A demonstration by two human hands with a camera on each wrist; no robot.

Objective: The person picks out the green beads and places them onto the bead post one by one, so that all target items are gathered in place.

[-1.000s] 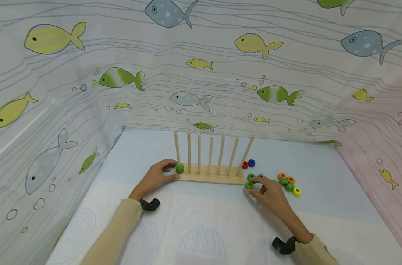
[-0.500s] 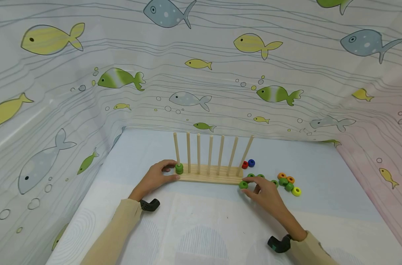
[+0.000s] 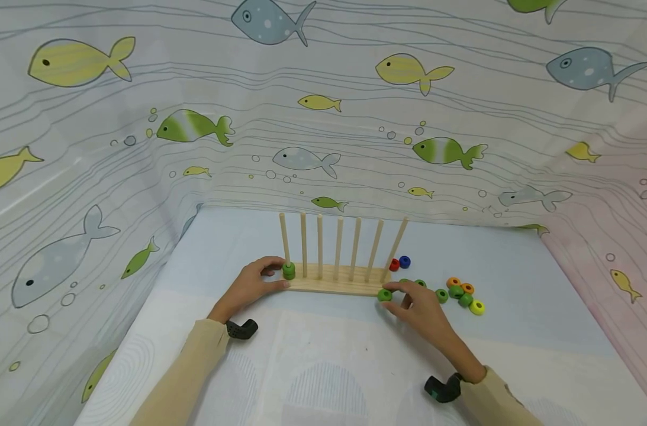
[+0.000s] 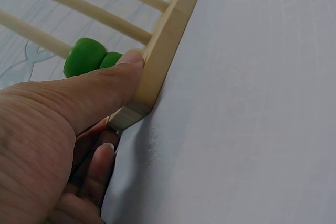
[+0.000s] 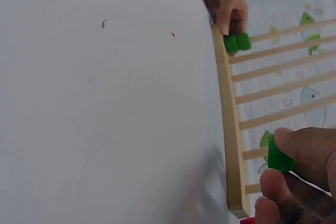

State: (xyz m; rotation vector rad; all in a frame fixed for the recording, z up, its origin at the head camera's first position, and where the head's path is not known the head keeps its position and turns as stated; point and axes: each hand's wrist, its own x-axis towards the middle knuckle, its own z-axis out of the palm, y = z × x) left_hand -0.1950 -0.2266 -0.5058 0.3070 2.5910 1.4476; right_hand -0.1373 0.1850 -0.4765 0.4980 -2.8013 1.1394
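A wooden peg stand (image 3: 334, 286) with a row of upright pegs stands on the table. Two green beads (image 3: 288, 271) are stacked on its leftmost peg. My left hand (image 3: 250, 283) grips the left end of the base, and in the left wrist view the thumb (image 4: 113, 80) lies along the base's edge beside the stacked beads. Near the base's right front corner, my right hand (image 3: 421, 307) pinches a green bead (image 3: 384, 294) between thumb and fingertips. That same bead shows in the right wrist view, in front of the pegs.
Behind the stand's right end lie a red bead (image 3: 395, 265) and a blue bead (image 3: 405, 262). To the right are loose green beads (image 3: 441, 296), orange beads (image 3: 453, 283) and a yellow bead (image 3: 477, 307). Some green beads are partly hidden behind the right hand. A fish-patterned curtain (image 3: 355, 130) surrounds the table.
My right hand has moved left with the green bead, from among the loose beads to the stand's right front corner. The left hand has stayed on the base.
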